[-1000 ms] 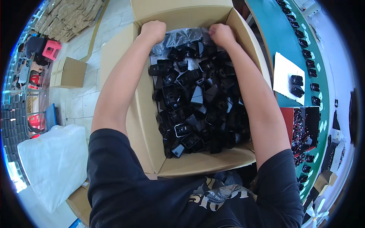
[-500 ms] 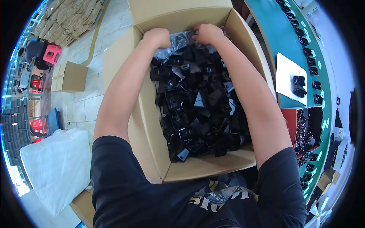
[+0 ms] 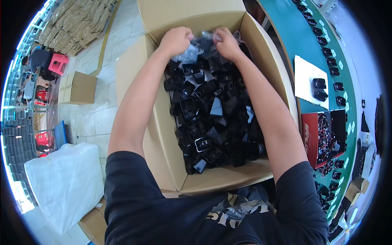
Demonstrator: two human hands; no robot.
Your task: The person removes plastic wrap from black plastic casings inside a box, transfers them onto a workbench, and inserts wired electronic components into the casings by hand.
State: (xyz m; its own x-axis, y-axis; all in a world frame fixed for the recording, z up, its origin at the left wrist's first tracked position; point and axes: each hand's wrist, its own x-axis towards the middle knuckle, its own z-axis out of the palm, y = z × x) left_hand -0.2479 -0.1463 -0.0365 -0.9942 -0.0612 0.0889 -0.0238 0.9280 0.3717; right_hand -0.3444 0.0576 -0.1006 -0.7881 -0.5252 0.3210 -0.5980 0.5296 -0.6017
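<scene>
While the clear bag is being grasped by both the left hand and the right hand, black parts are being held in the box.
Toward the box's 12 o'clock end, the bag is being pinched at 11 by the left fist and at 12 by the right fingertips; dark shapes are showing through. Ideally, both grips are being matched in height and tension, so that thin plastic is not being torn. Near 4 o'clock, beyond the wall, small pieces are being held in a red box.
</scene>
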